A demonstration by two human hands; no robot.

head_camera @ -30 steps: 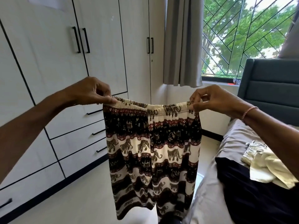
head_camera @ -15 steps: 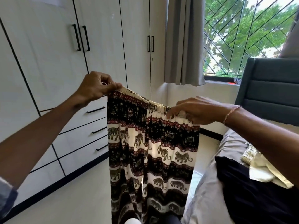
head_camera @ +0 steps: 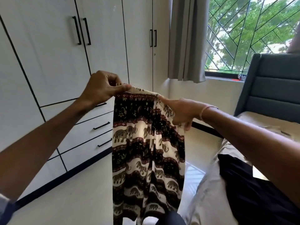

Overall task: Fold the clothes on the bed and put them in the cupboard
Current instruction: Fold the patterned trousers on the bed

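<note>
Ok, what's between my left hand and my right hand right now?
In the head view, the elastic waistband of the elephant-print trousers runs from the left hand to the right hand.

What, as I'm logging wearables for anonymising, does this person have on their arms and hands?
The left hand and right hand are bare: no gloves, no visible rings. A thin pinkish thread bracelet circles the right wrist. Both forearms are uncovered; a grey-blue fabric sleeve edge shows high on the left arm.
</note>
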